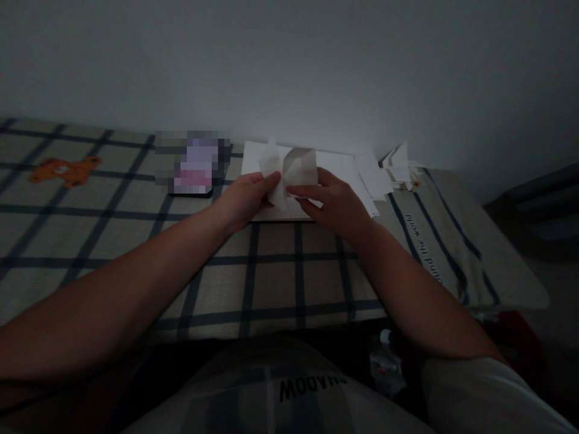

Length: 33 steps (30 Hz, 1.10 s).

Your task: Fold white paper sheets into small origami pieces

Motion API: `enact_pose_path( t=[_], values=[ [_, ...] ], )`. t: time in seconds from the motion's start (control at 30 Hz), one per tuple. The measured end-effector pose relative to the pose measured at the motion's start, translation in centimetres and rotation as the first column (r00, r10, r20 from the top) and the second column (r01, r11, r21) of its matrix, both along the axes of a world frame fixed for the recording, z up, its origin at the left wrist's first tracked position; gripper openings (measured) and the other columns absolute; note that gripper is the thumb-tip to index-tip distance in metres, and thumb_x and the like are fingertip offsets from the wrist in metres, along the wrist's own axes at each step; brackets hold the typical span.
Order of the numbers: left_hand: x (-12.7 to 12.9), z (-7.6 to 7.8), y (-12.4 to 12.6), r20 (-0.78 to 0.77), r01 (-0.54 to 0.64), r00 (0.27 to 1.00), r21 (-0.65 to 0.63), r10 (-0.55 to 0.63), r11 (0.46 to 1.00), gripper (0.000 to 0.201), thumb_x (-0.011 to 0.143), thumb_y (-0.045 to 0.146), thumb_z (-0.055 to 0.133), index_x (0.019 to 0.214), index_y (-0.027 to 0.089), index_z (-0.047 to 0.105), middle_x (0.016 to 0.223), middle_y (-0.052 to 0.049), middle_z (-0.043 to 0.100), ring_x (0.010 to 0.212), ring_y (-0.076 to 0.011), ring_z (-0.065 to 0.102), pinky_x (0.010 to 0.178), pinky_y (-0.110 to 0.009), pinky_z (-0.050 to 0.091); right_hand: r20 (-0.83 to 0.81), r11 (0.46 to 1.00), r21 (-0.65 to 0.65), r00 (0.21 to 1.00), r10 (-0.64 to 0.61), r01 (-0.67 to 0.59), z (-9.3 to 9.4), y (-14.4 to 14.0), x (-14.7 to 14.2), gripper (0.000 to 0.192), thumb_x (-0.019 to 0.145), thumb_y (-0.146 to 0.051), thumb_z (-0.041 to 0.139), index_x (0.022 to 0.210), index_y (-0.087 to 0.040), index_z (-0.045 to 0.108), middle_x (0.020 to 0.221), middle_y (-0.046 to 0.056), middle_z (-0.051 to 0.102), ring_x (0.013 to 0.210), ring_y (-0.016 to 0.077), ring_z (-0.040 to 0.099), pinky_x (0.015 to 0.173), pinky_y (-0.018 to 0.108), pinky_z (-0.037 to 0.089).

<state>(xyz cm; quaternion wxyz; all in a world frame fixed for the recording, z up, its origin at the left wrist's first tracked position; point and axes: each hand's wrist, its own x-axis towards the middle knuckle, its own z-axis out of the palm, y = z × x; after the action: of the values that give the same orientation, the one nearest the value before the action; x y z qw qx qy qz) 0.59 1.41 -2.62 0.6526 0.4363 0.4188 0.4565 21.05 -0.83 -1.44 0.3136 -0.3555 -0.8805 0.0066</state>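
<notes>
Both hands, left [246, 196] and right [332, 202], pinch folded paper [289, 172] above white sheet [337, 166]; phone [192, 181] left, paper scraps [398, 166] right.

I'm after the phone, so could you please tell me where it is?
The phone lies on the checked cloth, left of the left hand and the white sheet, near the wall.

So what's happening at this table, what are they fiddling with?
A person sits at a checked tablecloth and holds a partly folded white paper in both hands. The left hand pinches its left side and the right hand grips its lower right. The paper is held just above a white sheet lying flat by the wall. More folded paper pieces sit to the right, and a phone lies to the left.
</notes>
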Motion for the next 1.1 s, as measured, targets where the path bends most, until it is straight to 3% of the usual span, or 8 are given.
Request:
enact_pose_path(
  t=[0.2,0.37,0.47,0.67,0.9,1.1],
  values=[
    [-0.3,-0.2,-0.1,-0.062,0.041,0.997,0.042,-0.038,0.998,0.017,0.076,0.03,0.079,0.086,0.018,0.074,0.082,-0.004,0.074,0.069,-0.0142,0.065,0.068,-0.026,0.052,0.045,1.0,0.03,0.999,-0.004,0.002,-0.1,0.1,0.1,0.032,0.091,-0.014,0.059,0.118,-0.025,0.07,0.121,0.01,0.064,0.104,0.0227,0.064,0.085,0.037,0.057],
    [-0.2,-0.4,-0.1,-0.123,-0.067,0.99,0.056,0.074,0.996,0.017,0.071,0.03,0.079,0.082,0.018,0.073,0.077,-0.003,0.072,0.067,-0.0152,0.065,0.068,-0.028,0.053,0.107,0.999,0.039,0.994,-0.026,0.022,-0.4,-0.2,-0.2,0.041,0.089,-0.01,0.06,0.125,-0.027,0.066,0.133,0.01,0.061,0.113,0.0251,0.063,0.09,0.041,0.056],
    [-0.2,-0.6,0.0,-0.114,-0.124,0.984,0.101,0.135,0.987,0.021,0.07,0.032,0.078,0.086,0.018,0.073,0.081,-0.002,0.073,0.068,-0.0143,0.065,0.066,-0.027,0.052,0.063,0.996,0.086,0.998,-0.029,0.024,-0.4,-0.2,-0.4,0.036,0.092,-0.013,0.059,0.125,-0.025,0.065,0.134,0.011,0.063,0.118,0.0256,0.062,0.095,0.042,0.056],
    [0.2,0.2,-0.7,-0.031,-0.15,0.988,0.078,0.153,0.986,0.023,0.07,0.028,0.077,0.089,0.017,0.07,0.083,-0.003,0.073,0.072,-0.0159,0.067,0.068,-0.028,0.054,-0.056,0.98,0.19,0.997,-0.055,0.065,-0.6,0.0,-0.6,0.019,0.097,-0.017,0.052,0.105,-0.023,0.068,0.125,0.011,0.069,0.114,0.0252,0.065,0.095,0.043,0.056],
    [0.8,1.1,-2.0,0.094,-0.181,0.981,0.125,0.17,0.976,0.022,0.074,0.026,0.076,0.093,0.018,0.07,0.09,-0.004,0.075,0.082,-0.0173,0.07,0.074,-0.028,0.057,-0.152,0.966,0.207,0.981,-0.122,0.153,-0.8,-0.4,-1.0,0.018,0.092,-0.019,0.055,0.104,-0.026,0.066,0.126,0.008,0.069,0.112,0.026,0.066,0.093,0.046,0.056],
    [1.0,1.0,-2.1,0.156,-0.181,0.974,0.103,0.164,0.978,0.022,0.074,0.022,0.076,0.095,0.017,0.07,0.093,-0.004,0.075,0.085,-0.0175,0.07,0.078,-0.029,0.058,-0.137,0.929,0.33,0.982,-0.128,0.168,-0.5,-0.5,-0.6,0.019,0.096,-0.021,0.053,0.107,-0.025,0.068,0.114,0.008,0.074,0.102,0.0237,0.069,0.087,0.042,0.056]
  ],
)
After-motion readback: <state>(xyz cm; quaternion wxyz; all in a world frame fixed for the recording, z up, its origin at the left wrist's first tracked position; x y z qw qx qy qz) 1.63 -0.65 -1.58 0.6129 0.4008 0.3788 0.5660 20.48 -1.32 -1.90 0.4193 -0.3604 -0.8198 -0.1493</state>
